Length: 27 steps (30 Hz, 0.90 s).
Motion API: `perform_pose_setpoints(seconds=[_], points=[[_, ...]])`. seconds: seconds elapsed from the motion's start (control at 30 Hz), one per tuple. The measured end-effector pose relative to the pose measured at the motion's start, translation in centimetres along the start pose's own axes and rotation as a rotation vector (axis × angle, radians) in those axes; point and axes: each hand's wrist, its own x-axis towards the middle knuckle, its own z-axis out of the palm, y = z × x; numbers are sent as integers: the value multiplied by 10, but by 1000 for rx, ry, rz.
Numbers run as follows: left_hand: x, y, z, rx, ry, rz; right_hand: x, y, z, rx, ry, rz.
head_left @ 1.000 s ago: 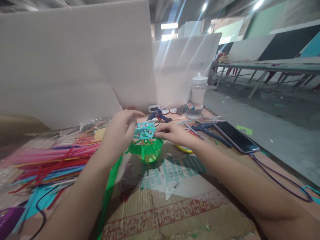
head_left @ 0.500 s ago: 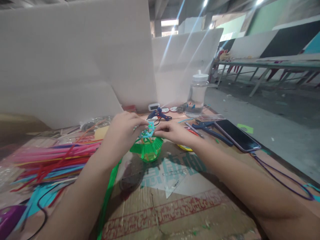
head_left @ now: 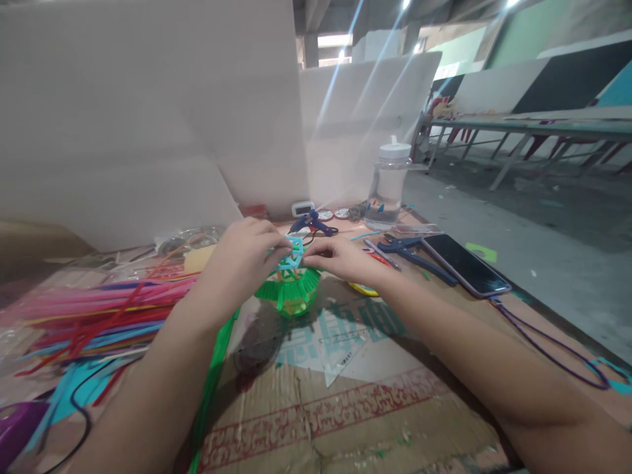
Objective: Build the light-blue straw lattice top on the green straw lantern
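A small green craft [head_left: 292, 289] with a pleated rim stands on the cardboard. On its top sits a light blue folded-strip frame [head_left: 295, 253]. My left hand [head_left: 251, 253] is closed, thumb and fingers pinching the frame's left side. From the other side my right hand [head_left: 333, 257] is closed too, its fingertips pinching the frame's right edge. Part of the craft's upper left is hidden behind my left hand. A long green strip [head_left: 212, 375] lies beside my left forearm.
Colourful pipe cleaners [head_left: 113, 309] lie in a heap at left. Behind the hands rests a blue glue gun [head_left: 313, 224]. A water bottle [head_left: 388, 187], dark blue cutters [head_left: 419, 257] and a phone [head_left: 464, 264] are at right. A clear set square [head_left: 343, 359] lies in front.
The view has shifted slightly. Both hands remain at the light blue frame, which looks turned a little and shows more clearly between the fingertips.
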Motion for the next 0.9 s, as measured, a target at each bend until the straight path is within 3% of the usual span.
perform_pose_setpoints(seconds=[0.37,0.9], points=[[-4,2,-9,-84,-41,19,0,0,0,-4,10,-2],[-4,8,-10,6,-72,29,1,2,1,13,11,-7]])
